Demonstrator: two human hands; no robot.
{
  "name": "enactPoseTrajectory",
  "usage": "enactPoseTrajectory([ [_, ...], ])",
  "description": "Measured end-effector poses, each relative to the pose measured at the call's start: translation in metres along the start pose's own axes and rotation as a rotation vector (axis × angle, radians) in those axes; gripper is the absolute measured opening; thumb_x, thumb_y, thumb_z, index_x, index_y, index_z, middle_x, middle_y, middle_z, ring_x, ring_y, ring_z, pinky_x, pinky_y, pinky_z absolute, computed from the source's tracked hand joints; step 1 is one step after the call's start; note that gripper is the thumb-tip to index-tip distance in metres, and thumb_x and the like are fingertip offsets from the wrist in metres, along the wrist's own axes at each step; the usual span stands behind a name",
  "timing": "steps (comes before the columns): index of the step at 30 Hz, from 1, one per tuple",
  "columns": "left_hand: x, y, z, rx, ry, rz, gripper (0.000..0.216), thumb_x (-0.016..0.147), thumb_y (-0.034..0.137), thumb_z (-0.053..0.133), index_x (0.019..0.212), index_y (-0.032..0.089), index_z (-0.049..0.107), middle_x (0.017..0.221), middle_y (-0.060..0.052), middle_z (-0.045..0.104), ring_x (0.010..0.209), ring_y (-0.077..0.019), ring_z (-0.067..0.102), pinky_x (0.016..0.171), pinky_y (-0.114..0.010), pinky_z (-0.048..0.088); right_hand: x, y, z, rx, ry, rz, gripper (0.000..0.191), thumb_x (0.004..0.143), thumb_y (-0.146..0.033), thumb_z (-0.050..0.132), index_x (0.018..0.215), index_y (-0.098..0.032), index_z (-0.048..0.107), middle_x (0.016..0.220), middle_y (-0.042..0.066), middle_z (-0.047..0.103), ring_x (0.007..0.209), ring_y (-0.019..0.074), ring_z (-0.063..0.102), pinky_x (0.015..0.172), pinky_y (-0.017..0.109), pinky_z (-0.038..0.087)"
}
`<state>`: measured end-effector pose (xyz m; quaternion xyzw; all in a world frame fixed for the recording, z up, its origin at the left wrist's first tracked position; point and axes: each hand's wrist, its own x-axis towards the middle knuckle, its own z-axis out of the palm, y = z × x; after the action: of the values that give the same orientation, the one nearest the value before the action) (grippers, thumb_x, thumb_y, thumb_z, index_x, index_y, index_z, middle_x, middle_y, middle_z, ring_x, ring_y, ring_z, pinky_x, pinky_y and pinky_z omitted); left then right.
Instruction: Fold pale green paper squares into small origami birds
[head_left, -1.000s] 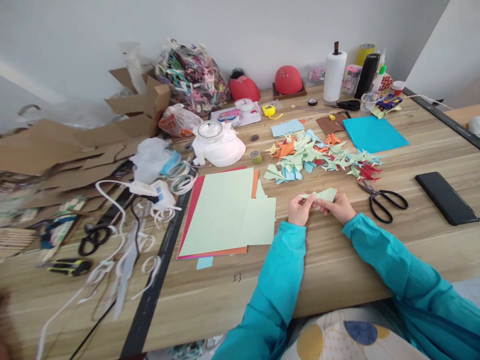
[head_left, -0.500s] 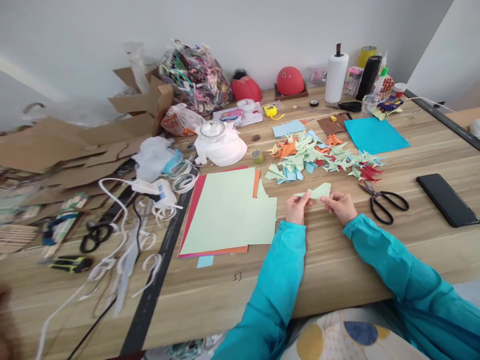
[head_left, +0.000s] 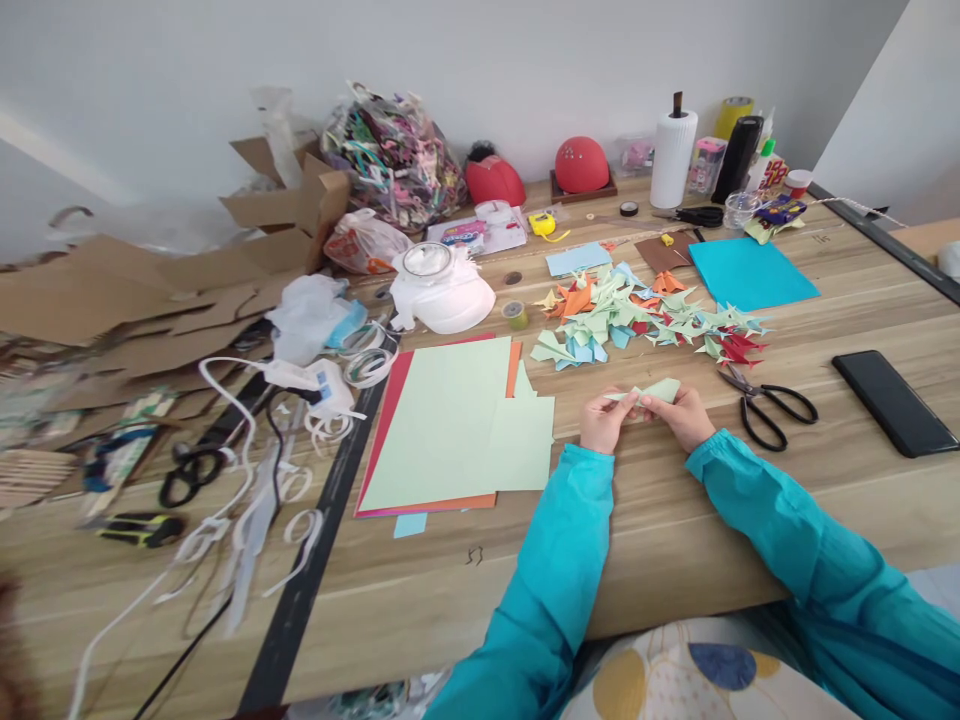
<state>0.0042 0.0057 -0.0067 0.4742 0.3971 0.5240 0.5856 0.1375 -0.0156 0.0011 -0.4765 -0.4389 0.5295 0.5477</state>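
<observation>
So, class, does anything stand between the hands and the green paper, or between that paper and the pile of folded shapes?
Nothing visible does. The left hand and right hand both pinch the green paper, and the pile lies just beyond it. The scissors lie off to the right, outside that path.

I've got a wood-grain tabletop [head_left: 637,560], black strip [head_left: 307,560] crossing its left part. Directly on it I log stacked coloured paper [head_left: 439,425], heap of folded paper pieces [head_left: 609,312], blue sheet [head_left: 752,272], black-handled scissors [head_left: 752,388], phone [head_left: 896,402] far right, small green roll [head_left: 514,316], white bottle [head_left: 673,165] at back.
</observation>
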Motion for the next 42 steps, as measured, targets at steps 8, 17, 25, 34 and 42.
enactPoseTrajectory([
  [8,-0.003,0.001,0.002,-0.069,-0.130,-0.051,0.026,0.064,0.038,0.070,0.057,0.015,0.063,0.057,0.000,0.056,0.055,-0.0109,0.055,0.054,-0.024,0.046,-0.001,-0.001,-0.001,0.178,-0.092,0.039,0.026,0.062,-0.037,0.073,0.056,-0.016,0.061,0.054,0.000,0.061,0.050,0.0112,0.053,0.047,0.024,0.039],
  [17,-0.003,0.005,0.006,-0.254,-0.112,-0.204,0.031,0.061,0.044,0.071,0.055,0.014,0.062,0.051,-0.001,0.057,0.050,-0.0115,0.055,0.053,-0.027,0.047,-0.002,-0.002,0.002,0.252,-0.069,0.092,0.023,0.059,-0.035,0.076,0.057,-0.016,0.062,0.052,-0.001,0.061,0.046,0.0094,0.050,0.045,0.023,0.038],
  [25,0.001,-0.005,-0.001,-0.207,-0.032,-0.139,0.029,0.054,0.039,0.076,0.061,0.015,0.060,0.057,0.003,0.058,0.049,-0.0080,0.052,0.054,-0.024,0.045,-0.001,-0.001,-0.003,0.270,-0.017,0.142,0.035,0.061,-0.050,0.069,0.060,-0.015,0.064,0.053,0.003,0.062,0.046,0.0130,0.053,0.044,0.025,0.041],
  [34,0.001,-0.002,-0.012,-0.055,-0.280,-0.164,0.025,0.055,0.033,0.076,0.056,0.013,0.061,0.058,0.000,0.059,0.051,-0.0107,0.054,0.052,-0.024,0.043,0.000,-0.007,-0.013,0.086,-0.191,0.241,0.051,0.065,-0.065,0.056,0.063,-0.014,0.063,0.054,0.002,0.060,0.048,0.0107,0.052,0.046,0.022,0.037],
  [42,0.004,-0.007,-0.016,0.026,-0.266,-0.147,0.030,0.057,0.040,0.074,0.057,0.013,0.061,0.053,0.001,0.057,0.052,-0.0099,0.050,0.052,-0.023,0.039,-0.001,-0.010,-0.010,-0.127,-0.371,0.251,0.043,0.058,-0.052,0.069,0.053,-0.012,0.056,0.042,-0.007,0.043,0.040,0.0039,0.033,0.040,0.020,0.021],
])
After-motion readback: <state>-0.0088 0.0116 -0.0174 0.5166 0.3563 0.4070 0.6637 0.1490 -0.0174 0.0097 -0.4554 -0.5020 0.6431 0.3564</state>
